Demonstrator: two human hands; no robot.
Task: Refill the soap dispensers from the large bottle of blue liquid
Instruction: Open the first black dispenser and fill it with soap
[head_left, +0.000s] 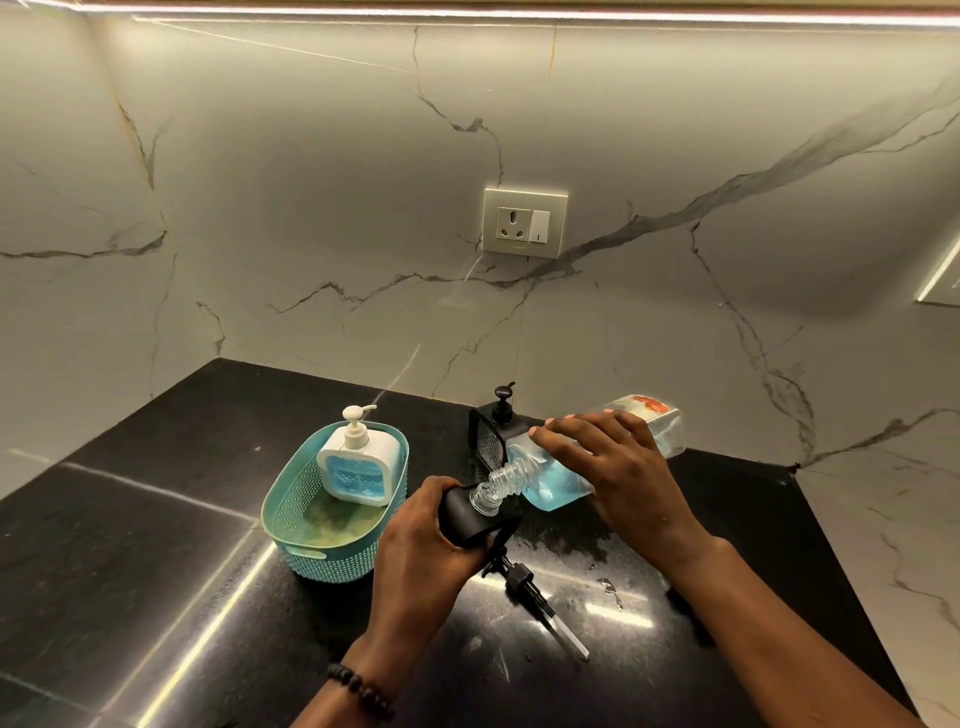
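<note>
- My right hand (618, 467) is wrapped over the large bottle of blue liquid (597, 452), holding it tipped on its side above the counter, ribbed neck pointing down and to my left.
- The neck meets the open top of a black soap dispenser (480, 517), which my left hand (421, 540) grips around its body, tilted toward the bottle.
- Blue liquid pools in the lower side of the bottle, near the neck.
- Just in front of the dispenser, a black pump head (524, 584) lies on the counter, its clear tube pointing toward me.
- Behind the bottle stands a second black dispenser (493, 431) with its pump on, partly hidden by the bottle and my right hand.
- To my left, a teal basket (311, 540) holds a white dispenser (358, 462) with blue liquid showing through its front.
- A dark bead bracelet (361, 691) circles my left wrist.
- The black stone counter (156, 519) is glossy, with wet spots near the pump head.
- Behind it rises a white marble wall (311, 208) with grey veins and a socket with switch (523, 223).
</note>
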